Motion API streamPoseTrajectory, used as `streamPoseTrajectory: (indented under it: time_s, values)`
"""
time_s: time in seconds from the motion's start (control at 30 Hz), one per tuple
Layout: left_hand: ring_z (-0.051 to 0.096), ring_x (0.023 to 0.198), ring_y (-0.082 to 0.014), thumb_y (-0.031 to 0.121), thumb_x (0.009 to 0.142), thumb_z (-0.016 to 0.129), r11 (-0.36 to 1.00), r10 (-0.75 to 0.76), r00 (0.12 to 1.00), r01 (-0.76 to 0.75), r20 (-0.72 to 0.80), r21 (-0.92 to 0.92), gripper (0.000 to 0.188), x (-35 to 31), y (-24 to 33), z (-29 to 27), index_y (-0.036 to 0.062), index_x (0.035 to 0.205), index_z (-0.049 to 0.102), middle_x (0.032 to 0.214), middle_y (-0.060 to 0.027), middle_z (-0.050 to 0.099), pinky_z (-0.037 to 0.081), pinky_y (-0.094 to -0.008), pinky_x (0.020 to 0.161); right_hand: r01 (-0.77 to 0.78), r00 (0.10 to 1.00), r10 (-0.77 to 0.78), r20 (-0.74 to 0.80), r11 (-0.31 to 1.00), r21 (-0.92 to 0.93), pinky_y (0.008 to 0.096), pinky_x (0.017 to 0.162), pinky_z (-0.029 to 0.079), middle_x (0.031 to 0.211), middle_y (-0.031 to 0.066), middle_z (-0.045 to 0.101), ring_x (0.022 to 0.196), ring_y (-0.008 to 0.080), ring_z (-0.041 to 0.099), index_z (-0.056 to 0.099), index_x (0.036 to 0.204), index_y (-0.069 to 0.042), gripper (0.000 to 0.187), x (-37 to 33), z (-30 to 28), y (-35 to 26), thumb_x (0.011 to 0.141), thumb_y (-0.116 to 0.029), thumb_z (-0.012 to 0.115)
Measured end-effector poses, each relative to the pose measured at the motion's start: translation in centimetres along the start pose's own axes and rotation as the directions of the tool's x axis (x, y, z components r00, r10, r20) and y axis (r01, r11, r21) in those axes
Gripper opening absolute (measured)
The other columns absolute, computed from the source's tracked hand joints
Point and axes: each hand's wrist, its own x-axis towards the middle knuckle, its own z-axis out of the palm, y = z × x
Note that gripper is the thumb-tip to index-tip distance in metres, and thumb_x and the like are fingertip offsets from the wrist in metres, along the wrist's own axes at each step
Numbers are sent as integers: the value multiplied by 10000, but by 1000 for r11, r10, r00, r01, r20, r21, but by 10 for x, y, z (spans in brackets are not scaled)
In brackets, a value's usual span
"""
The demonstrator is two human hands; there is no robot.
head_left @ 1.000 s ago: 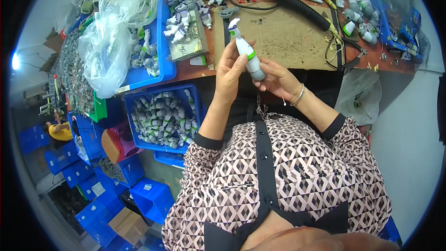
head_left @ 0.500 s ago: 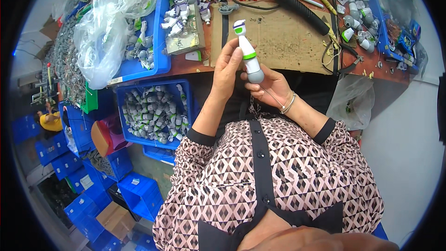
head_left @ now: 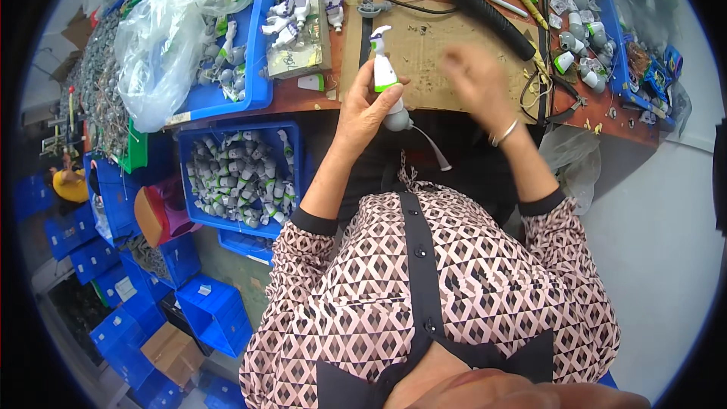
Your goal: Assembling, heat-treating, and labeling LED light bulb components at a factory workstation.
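Note:
My left hand [head_left: 362, 115] is closed round a small white spray-bottle-shaped toy [head_left: 385, 74] with a green band and a grey rounded base. The toy stands nearly upright above the table's near edge. From its grey end a thin pale cord [head_left: 432, 144] dangles, widening at its tip. My right hand [head_left: 481, 87] is apart from the toy, over the right part of a worn cardboard sheet [head_left: 416, 42]. Motion blurs its fingers, so their pose is unclear. Beyond that hand lies a thick black ribbed tool [head_left: 496, 21] with a cable.
A blue bin [head_left: 296, 151] of similar toys stands below the table at left. Another blue tray [head_left: 260, 79] carries a clear plastic bag [head_left: 155, 60]. White and purple pieces [head_left: 295, 15] are heaped behind a small block [head_left: 299, 60]. Pliers [head_left: 568, 111] and grey-white parts [head_left: 583, 34] lie right.
My right hand has let go of the toy's grey end and cord and moved right and up over the cardboard. The left hand has shifted slightly left with the toy; the cord hangs loose.

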Motion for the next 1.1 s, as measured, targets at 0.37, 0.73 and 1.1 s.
streamPoseTrajectory:
  time_s: [0.37, 0.73, 1.1]
  values:
    - [606, 855, -179, 283, 749, 712, 903, 201, 976, -149, -88, 404, 599, -13, -6, -1, -21, 1203, 467, 925, -134, 624, 470, -294, 755, 84, 996, -58, 63, 793, -603, 415, 849, 417, 1058, 170, 534, 959, 338, 512, 509, 1123, -51, 415, 66, -23, 91, 794, -271, 631]
    - [612, 844, -212, 305, 728, 727, 757, 242, 965, -124, -99, 641, 638, -7, -8, 7, -10, 1213, 459, 959, -160, 608, 479, -316, 751, -186, 982, 133, 133, 577, 795, 253, 719, 453, 1003, 92, 564, 823, 126, 534, 445, 1185, -13, 400, 70, -62, 1, 924, -311, 496]
    - [597, 824, -159, 159, 855, 580, 876, -199, 958, 269, 208, -401, 528, 2, -22, 23, 14, 1290, 319, 973, -82, 569, 477, -272, 750, 396, 918, -227, -325, 538, 744, 367, 649, 500, 957, 184, 507, 730, 226, 565, 300, 1260, -2, 593, 65, -28, -61, 858, -340, 576]
